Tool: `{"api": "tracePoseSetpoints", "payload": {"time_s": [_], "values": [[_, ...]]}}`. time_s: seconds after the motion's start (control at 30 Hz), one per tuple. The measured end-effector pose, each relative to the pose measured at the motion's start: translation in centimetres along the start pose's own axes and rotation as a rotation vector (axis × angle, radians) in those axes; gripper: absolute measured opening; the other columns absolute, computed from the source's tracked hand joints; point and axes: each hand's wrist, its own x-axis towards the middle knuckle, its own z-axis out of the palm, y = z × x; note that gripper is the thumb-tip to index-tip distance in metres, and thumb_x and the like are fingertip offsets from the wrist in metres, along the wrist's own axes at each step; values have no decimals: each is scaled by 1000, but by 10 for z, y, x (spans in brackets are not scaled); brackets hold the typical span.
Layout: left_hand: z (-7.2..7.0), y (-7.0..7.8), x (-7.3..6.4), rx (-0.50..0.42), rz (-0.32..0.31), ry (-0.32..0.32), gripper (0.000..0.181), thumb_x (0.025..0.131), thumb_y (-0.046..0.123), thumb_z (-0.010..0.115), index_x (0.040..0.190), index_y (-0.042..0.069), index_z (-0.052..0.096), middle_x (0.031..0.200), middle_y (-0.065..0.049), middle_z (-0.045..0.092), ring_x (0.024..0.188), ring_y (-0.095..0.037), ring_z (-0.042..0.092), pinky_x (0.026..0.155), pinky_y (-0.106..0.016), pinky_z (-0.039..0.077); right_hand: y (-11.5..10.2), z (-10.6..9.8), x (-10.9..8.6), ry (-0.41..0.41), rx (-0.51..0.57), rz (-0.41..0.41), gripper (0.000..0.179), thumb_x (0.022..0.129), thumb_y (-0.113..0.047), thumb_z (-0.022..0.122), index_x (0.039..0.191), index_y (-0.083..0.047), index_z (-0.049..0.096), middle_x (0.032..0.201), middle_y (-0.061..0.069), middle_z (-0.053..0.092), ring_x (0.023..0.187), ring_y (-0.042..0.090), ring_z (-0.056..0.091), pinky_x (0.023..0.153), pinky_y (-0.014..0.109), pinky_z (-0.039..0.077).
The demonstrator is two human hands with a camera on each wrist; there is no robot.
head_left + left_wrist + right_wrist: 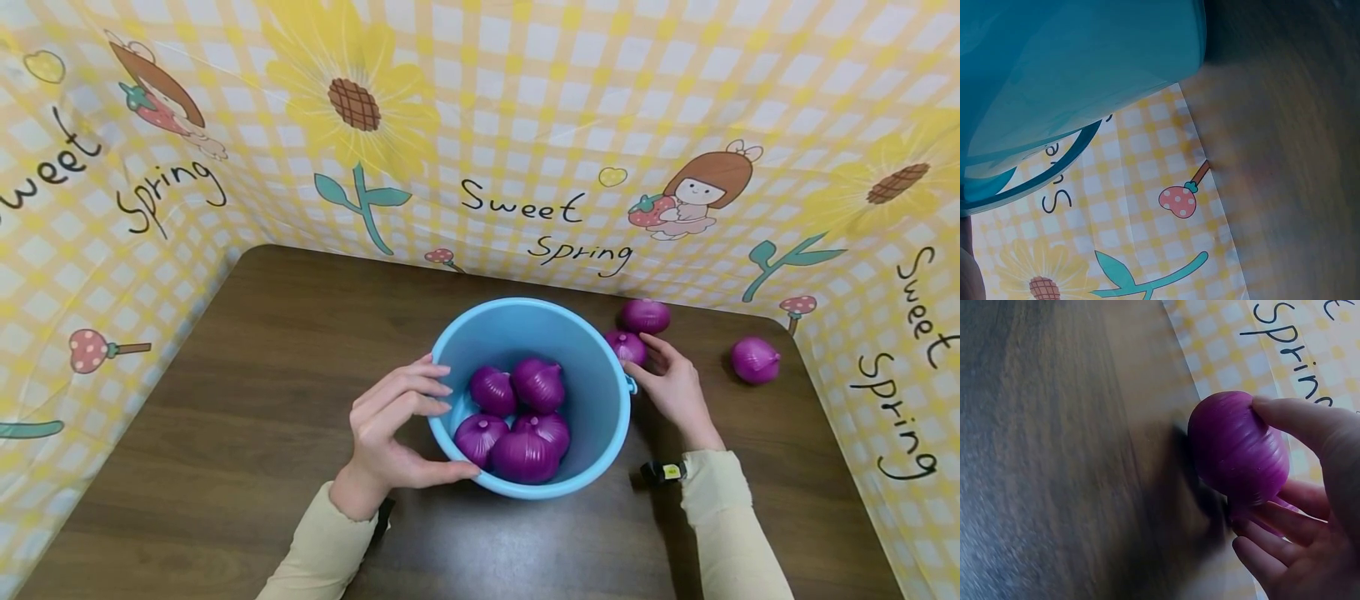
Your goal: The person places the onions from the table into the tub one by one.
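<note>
A light blue bucket (528, 492) stands on the table with several purple onions (525, 456) inside. My left hand (390, 425) holds the bucket's left rim, fingertips over the edge and thumb along the near side; the left wrist view shows mostly the bucket's outer wall (1085, 62) and its handle (1054, 172). Just right of the bucket, my right hand (675, 387) grips an onion (1235, 447) between thumb and fingers. In the head view the bucket's rim partly hides that onion (626, 346).
Behind the gripped onion lies another onion (646, 316), close to the patterned cloth wall (525, 150). A further onion (755, 361) sits near the right edge of the brown wooden table (225, 400). Cloth walls border the back and both sides.
</note>
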Motion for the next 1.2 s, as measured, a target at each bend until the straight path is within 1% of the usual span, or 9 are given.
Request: {"api": "tracePoseSetpoints", "payload": {"time_s": [0.17,0.33,0.5,0.63,0.93,1.2], "values": [[0,1,0,-3,3,3,61,70,52,91,74,-3,66,81,-20,69,81,-38,70,93,-52,56,2,3,1,-5,3,-20,67,97,-26,72,152,0,43,144,31,49,129,43,53,106,54,46],[0,1,1,1,3,2,61,70,53,91,74,-3,66,81,-20,69,80,-38,70,93,-52,56,1,3,0,-17,28,-20,66,98,-23,71,153,0,41,147,31,46,131,44,52,106,54,45],[1,2,1,2,5,7,61,71,53,91,74,-3,66,81,-20,69,80,-38,70,93,-52,56,-1,3,-1,-41,68,-21,69,98,-18,71,155,0,36,151,31,41,134,45,48,107,54,44],[1,2,1,1,8,10,61,71,53,91,74,-3,66,81,-20,68,80,-38,70,93,-52,56,-1,4,-1,-45,89,-29,70,98,-14,71,156,1,34,152,32,39,133,46,49,105,54,45],[1,0,-1,0,1,3,61,71,53,91,75,-3,66,82,-20,69,80,-38,70,93,-53,56,0,4,0,-38,101,-47,66,98,-7,69,155,0,37,150,32,43,131,45,52,102,52,47],[2,-2,-2,1,13,17,61,71,54,90,73,-2,65,80,-19,68,79,-38,70,92,-53,56,-1,5,1,-41,109,-37,68,98,-8,69,156,-1,35,150,32,43,131,45,51,103,52,46]]}}
